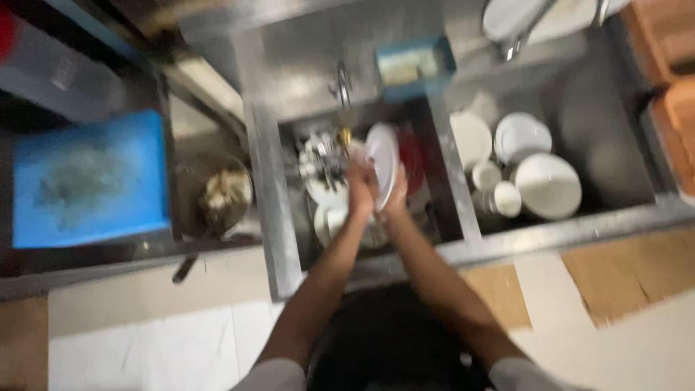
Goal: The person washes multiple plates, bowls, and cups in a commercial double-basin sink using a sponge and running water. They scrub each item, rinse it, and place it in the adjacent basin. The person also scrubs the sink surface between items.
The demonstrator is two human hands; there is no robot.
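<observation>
While tilted on edge, round white plate (382, 161), left hand (360, 194) and right hand (396, 195), each grip holding it.

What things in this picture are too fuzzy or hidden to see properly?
- Head view, left hand and right hand: motion blur hides the fingers on the white plate.
- Dishes in the left sink basin: blurred, partly behind the hands.
- Contents of the round pan: too blurred to name.
- White plate by the tap: cut off by the top edge.
</observation>
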